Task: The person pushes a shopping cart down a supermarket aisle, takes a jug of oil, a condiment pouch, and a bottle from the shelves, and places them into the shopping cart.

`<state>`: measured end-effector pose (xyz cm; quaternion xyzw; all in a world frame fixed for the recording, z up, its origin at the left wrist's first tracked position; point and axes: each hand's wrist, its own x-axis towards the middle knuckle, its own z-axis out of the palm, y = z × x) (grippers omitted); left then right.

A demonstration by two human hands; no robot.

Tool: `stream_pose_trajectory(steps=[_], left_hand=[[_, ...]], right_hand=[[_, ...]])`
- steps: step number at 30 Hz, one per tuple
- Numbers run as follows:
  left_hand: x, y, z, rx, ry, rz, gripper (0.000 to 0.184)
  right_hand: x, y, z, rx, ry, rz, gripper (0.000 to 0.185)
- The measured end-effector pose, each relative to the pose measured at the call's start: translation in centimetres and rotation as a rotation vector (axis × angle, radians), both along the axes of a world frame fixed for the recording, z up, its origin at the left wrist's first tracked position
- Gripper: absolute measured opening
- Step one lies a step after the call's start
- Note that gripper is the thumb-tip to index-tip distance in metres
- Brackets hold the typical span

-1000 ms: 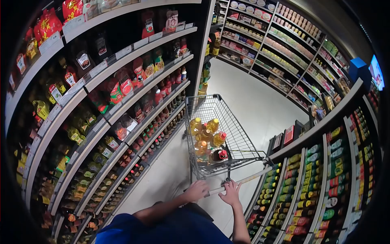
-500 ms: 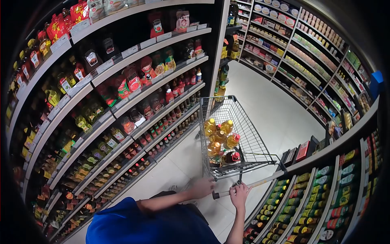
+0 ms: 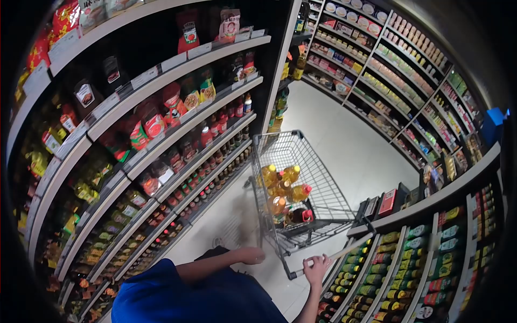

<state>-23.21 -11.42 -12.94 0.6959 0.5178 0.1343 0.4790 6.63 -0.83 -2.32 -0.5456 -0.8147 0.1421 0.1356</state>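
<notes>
A wire shopping cart (image 3: 323, 196) stands in the aisle ahead of me, turned at an angle. Its basket holds several bottles of golden cooking oil (image 3: 291, 173) with yellow or red caps, and a dark bottle with a red cap (image 3: 300, 216) lying low among them. My right hand (image 3: 316, 268) is closed round the cart handle (image 3: 342, 252) near its left end. My left hand (image 3: 251, 255) hangs off the cart, left of the handle's end and apart from it. Its outline is rounded, but its fingers cannot be made out.
Shelves of sauces (image 3: 156, 126) and bottles run along my left. Another shelf of green-labelled bottles (image 3: 401, 269) lies close on the right, with the handle's far end near it. Farther off, a tall shelf of jars and boxes (image 3: 377, 70) borders the pale floor (image 3: 328, 118).
My left hand has drawn back from near the handle's left end, down and to the left. The cart appears shifted slightly left in view, with my right hand still on its handle.
</notes>
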Motion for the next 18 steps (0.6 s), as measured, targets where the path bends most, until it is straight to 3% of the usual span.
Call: stream_pose_trajectory(steps=[7, 9, 10, 15, 17, 18], left_hand=[[-11.3, 2.4, 2.2, -0.008, -0.089, 0.232, 0.034], [-15.5, 1.1, 1.4, 0.033, -0.106, 0.346, 0.030], [-17.5, 0.3, 0.2, 0.046, -0.099, 0.406, 0.029], [-25.7, -4.0, 0.6, -0.086, -0.062, 0.623, 0.029], [-27.6, -6.2, -0.4, -0.033, -0.022, 0.653, 0.030], [-28.3, -7.0, -1.1, -0.044, -0.046, 0.674, 0.030]], right_hand=[[-3.2, 1.6, -0.9, -0.169, -0.179, -0.314, 0.034], [-4.7, 3.1, 1.1, -0.401, -0.243, -0.373, 0.043], [-3.2, 4.7, -0.8, -0.548, -0.108, -0.408, 0.049], [-8.6, 11.2, -0.8, -0.495, -0.288, -0.272, 0.050], [-14.9, 11.9, 2.0, -0.352, -0.188, -0.128, 0.049], [-18.3, 12.1, 3.9, -0.423, -0.028, -0.029, 0.048]])
